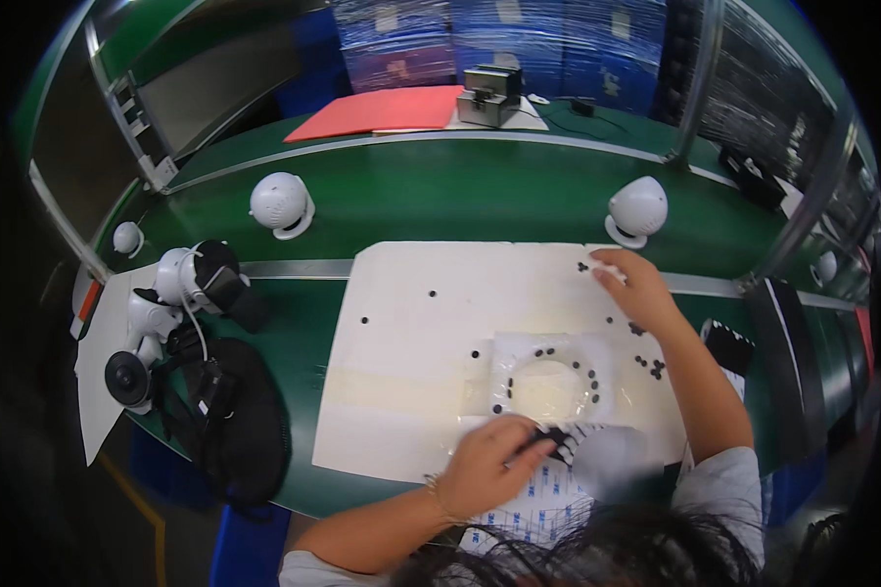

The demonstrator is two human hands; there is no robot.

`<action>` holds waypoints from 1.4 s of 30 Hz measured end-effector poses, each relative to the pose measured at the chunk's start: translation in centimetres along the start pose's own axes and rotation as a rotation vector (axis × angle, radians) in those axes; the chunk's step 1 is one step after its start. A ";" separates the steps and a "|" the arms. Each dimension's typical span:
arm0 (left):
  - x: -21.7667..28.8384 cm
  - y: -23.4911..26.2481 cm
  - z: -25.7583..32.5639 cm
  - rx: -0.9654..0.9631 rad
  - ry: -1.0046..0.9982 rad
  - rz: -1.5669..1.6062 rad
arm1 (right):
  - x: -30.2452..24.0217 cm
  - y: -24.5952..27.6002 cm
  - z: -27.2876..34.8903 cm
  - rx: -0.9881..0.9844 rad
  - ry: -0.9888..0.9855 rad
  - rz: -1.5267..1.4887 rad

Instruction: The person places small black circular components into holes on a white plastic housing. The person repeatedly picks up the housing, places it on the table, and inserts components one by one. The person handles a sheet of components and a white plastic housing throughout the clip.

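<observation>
The left hand [489, 465] is at the near edge of a white board [401, 279] on the green counter [303, 352], pinching a black-and-white strip [561, 440] between thumb and fingers. The strip sticks out to the right of the fingertips, beside a blurred white rounded piece [612, 455]. The right hand [636, 284] reaches to the board's far right corner, thumb and forefinger parted, just right of a small cluster of black dots [582, 266].

More loose dots [657, 369] lie nearer, left of the right forearm. Between the hands, just beyond the left one, a clear film patch [600, 350] carries a ring of black dots [590, 374]. A white sheet with blue print [533, 514] lies on the near side, below the left hand.
</observation>
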State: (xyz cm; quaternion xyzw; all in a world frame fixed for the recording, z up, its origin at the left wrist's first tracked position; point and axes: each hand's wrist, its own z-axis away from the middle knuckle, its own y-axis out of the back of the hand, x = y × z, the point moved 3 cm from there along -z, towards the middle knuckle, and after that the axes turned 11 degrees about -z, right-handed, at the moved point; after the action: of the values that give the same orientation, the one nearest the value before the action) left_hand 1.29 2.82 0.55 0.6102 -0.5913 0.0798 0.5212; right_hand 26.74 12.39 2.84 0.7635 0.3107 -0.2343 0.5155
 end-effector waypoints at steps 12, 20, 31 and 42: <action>-3.5 -1.4 0.2 0.131 0.320 0.437 | -9.5 -0.3 10.9 -0.354 0.234 -0.237; -2.9 -1.1 0.0 0.034 0.406 0.571 | -7.8 -0.6 10.4 -0.431 0.218 -0.243; -2.4 -1.2 0.2 -0.084 0.427 0.661 | -7.0 0.5 9.8 -0.501 0.026 -0.439; -1.3 -0.7 0.1 0.019 0.095 0.170 | -9.6 -1.5 11.4 -0.322 0.364 -0.122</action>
State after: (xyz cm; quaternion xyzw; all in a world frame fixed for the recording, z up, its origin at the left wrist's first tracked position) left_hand 1.36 3.40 -0.83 0.5584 -0.6147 0.1580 0.5342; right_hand 18.57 -0.06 4.27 0.6809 0.4773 -0.0712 0.5510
